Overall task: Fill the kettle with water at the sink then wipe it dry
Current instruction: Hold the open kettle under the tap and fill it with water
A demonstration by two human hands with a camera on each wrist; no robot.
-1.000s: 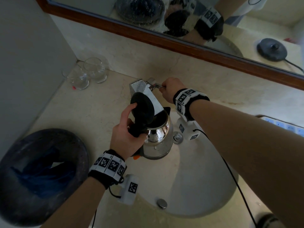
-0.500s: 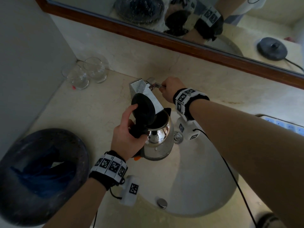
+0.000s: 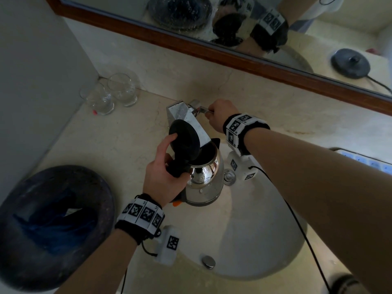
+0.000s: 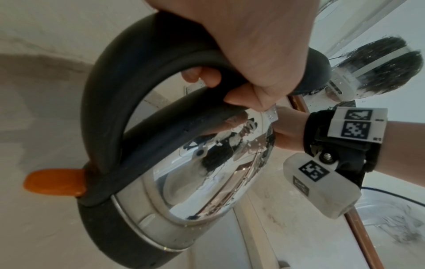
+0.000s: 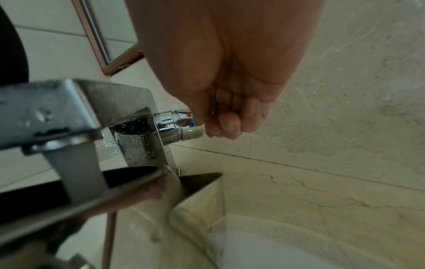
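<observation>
My left hand (image 3: 167, 166) grips the black handle (image 4: 110, 91) of a shiny steel kettle (image 3: 204, 181) and holds it over the sink basin (image 3: 254, 240). The kettle's black lid (image 3: 184, 143) stands open, and my thumb rests against it. Its open top sits under the flat chrome spout of the tap (image 3: 186, 119). In the right wrist view a flat band of water (image 5: 78, 174) falls from the tap (image 5: 57, 112) into the kettle's dark opening. My right hand (image 3: 212, 113) is curled round the tap lever (image 3: 201, 110) behind the kettle. An orange switch (image 4: 52, 182) sticks out below the handle.
Two empty glasses (image 3: 110, 96) stand in the back left corner by the wall. A dark round bowl (image 3: 89, 187) holding blue cloth (image 3: 53, 225) sits at the front left. The mirror (image 3: 233, 28) runs along the back and reflects the kettle base (image 3: 350, 63). A black cable (image 3: 297, 219) crosses the basin.
</observation>
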